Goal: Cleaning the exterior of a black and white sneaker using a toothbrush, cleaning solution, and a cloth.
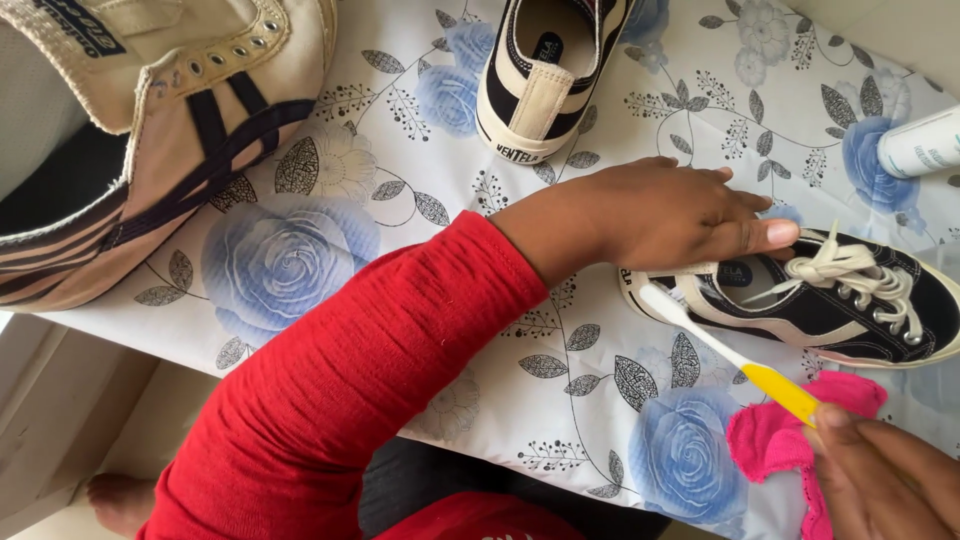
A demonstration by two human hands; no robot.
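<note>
My left hand (660, 215), in a red sleeve, rests on the heel opening of a small black sneaker (850, 310) with white laces, holding it down on the flowered cloth (300, 250). My right hand (885, 475) at the bottom right grips the yellow handle of a toothbrush (735, 360). Its white head touches the sneaker's heel side. A pink rag (775, 440) lies under my right hand.
A matching black-and-cream sneaker (545, 70) stands at the top middle. A large cream shoe with dark stripes (150, 140) fills the top left. A white tube (920, 140) lies at the right edge. The table edge and floor show at the lower left.
</note>
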